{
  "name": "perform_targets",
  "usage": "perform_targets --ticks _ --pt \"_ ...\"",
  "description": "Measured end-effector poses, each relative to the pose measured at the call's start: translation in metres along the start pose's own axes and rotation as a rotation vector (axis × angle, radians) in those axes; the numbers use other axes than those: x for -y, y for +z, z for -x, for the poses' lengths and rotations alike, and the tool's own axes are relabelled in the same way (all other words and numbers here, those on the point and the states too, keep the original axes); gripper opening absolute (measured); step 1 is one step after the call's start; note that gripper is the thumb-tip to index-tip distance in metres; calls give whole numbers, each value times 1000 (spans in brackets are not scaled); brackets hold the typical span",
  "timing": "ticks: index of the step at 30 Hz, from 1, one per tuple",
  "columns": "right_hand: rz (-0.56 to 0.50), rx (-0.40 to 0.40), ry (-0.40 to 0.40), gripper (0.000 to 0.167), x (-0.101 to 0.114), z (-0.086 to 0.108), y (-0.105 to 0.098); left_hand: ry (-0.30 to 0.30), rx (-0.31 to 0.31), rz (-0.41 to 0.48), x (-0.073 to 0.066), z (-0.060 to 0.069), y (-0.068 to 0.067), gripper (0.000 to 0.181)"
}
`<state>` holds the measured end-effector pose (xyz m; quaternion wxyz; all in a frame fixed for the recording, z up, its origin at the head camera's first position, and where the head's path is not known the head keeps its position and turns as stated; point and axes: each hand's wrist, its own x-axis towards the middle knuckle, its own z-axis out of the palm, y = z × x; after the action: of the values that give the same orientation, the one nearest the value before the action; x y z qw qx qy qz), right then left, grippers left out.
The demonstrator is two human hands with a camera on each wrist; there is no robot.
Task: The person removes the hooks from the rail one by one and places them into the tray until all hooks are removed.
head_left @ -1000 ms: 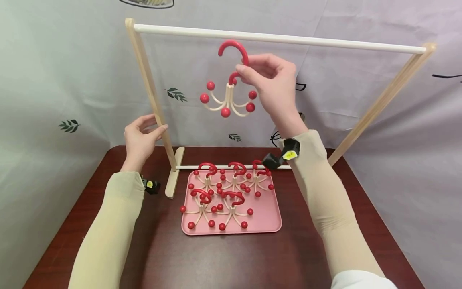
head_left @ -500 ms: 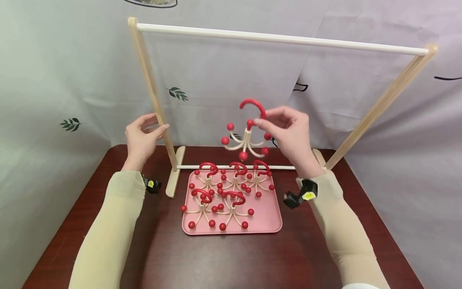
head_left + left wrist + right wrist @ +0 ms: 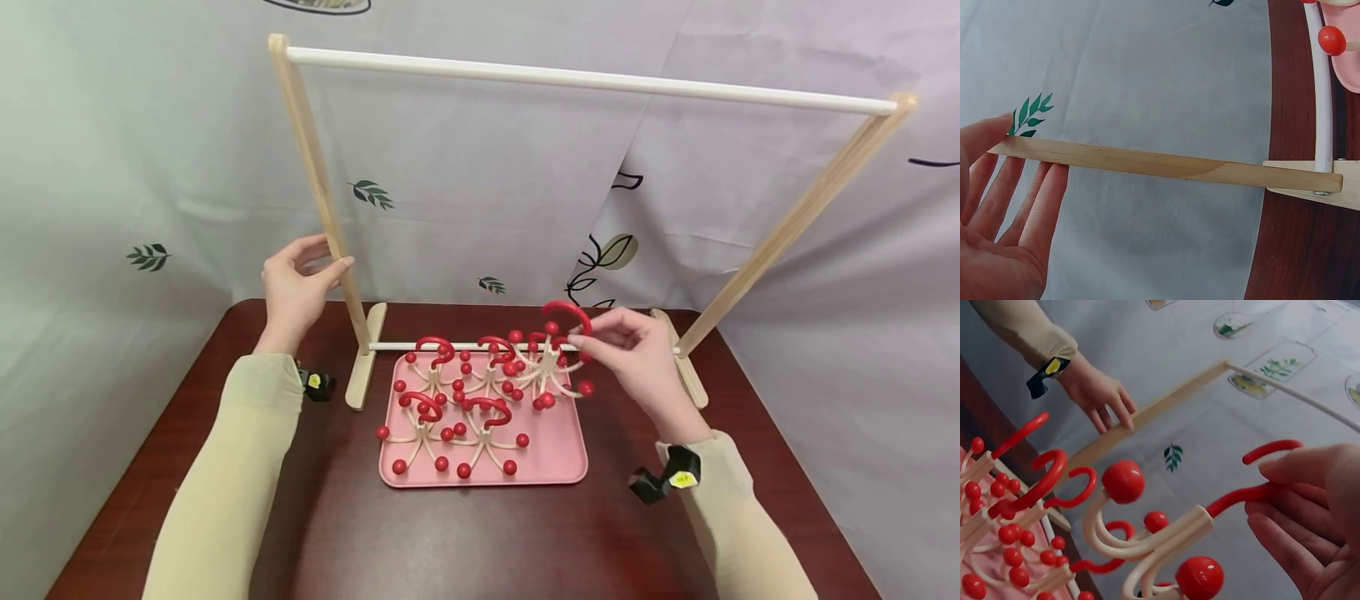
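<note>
My right hand (image 3: 636, 360) pinches the red hook of a hanger (image 3: 550, 362) whose cream arms end in red balls. This hanger is over the back right of the pink tray (image 3: 551, 454), overlapping another one there; whether they touch I cannot tell. In the right wrist view, thumb and fingers grip the hook's stem just above the cream arms (image 3: 1179, 531). Several like hangers (image 3: 483, 433) stand on the tray with their hooks up. My left hand (image 3: 294, 283) holds the left wooden post (image 3: 1147, 164) between thumb and fingertips.
The rack's white top bar (image 3: 585, 77) spans above the tray, and its lower bar (image 3: 382, 346) runs behind it. Wooden feet (image 3: 360, 371) stand on the dark red table (image 3: 465, 542). A patterned cloth (image 3: 465, 183) hangs behind.
My right hand has come down and to the right with the hanger, from just below the top bar to over the tray's back right. The left hand stays on the post.
</note>
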<state>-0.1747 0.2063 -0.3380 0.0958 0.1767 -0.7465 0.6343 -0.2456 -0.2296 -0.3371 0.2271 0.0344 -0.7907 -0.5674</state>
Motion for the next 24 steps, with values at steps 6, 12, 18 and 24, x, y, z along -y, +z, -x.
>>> perform_targets --ticks 6,12,18,24 --pt "-6 77 40 16 -16 25 -12 -1 2 -2 0 0 0 48" --pt "-50 102 92 17 -33 45 -12 -12 -2 -5 0 0 0 49" --pt "-74 105 138 18 -52 60 -6 -11 -3 -8 1 0 0 49" --pt "-65 117 144 17 -65 69 -2 -7 -2 -5 1 0 0 48"
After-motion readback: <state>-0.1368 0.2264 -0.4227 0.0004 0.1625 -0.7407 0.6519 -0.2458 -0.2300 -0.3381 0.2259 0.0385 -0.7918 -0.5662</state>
